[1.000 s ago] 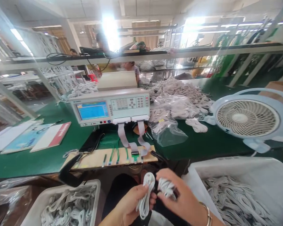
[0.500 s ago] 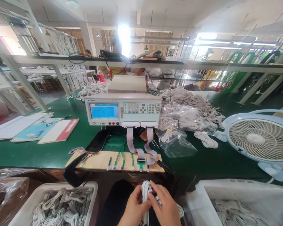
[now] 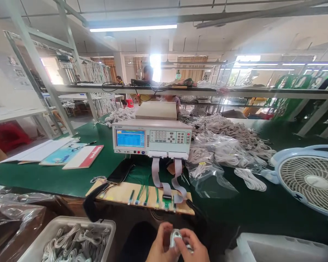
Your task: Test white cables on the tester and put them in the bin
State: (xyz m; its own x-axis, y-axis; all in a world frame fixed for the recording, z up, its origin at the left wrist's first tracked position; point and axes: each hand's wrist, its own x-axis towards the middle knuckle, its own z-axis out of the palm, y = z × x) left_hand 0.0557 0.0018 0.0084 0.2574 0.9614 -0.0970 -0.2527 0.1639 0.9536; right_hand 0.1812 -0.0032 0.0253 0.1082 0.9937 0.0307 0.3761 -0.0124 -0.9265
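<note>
At the bottom edge of the view, my left hand (image 3: 160, 244) and my right hand (image 3: 194, 247) meet in front of me, both closed around a coiled white cable bundle (image 3: 175, 237) held between them. They are below the front edge of the green bench, just under a wooden test board (image 3: 120, 192) with green wires and grey ribbon cables. The ribbons run up to a white cable tester (image 3: 153, 137) with a blue screen.
A white bin of coiled cables (image 3: 71, 242) sits at lower left, another white bin (image 3: 284, 249) at lower right. A pale blue fan (image 3: 308, 182) stands on the right. Piles and bags of white cables (image 3: 224, 145) lie behind the tester; booklets (image 3: 68, 154) lie left.
The view has tilted upward, so my hands have slipped toward the bottom edge. The bundle is now gathered more tightly between both hands, with less loose cable hanging.
</note>
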